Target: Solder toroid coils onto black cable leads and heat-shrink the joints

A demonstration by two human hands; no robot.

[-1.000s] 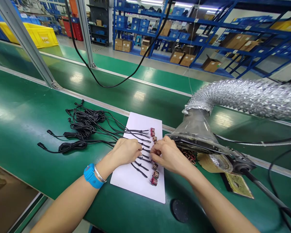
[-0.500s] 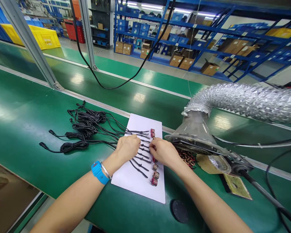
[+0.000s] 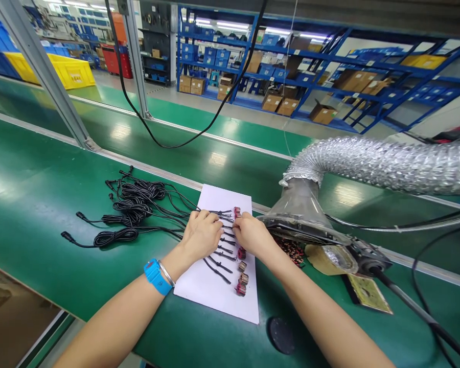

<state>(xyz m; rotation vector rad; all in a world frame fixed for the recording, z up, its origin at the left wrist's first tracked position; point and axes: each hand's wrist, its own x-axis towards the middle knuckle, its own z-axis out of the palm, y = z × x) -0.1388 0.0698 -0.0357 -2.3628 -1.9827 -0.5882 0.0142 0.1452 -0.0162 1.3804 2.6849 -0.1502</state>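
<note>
A white sheet of paper point(image 3: 210, 286) lies on the green bench. On it, several black cable ends point(image 3: 218, 266) line up in a row, each facing a small copper-wound coil point(image 3: 240, 278). My left hand point(image 3: 202, 236) rests on the cable ends in the upper part of the row, fingers curled and pressing down on them. My right hand point(image 3: 252, 234) is just beside it, fingers pinched together at a coil near the top of the row. The fingertips of both hands nearly meet.
Coiled black cables point(image 3: 124, 212) with plugs spread left of the paper. A silver flexible duct with a clear hood point(image 3: 302, 209) hangs close on the right, over a heap of coils point(image 3: 291, 250). A round black hole point(image 3: 280, 335) sits near the bench's front edge.
Both hands have moved up the row, from its middle toward the far end of the paper. The lower cable ends and coils now lie uncovered.
</note>
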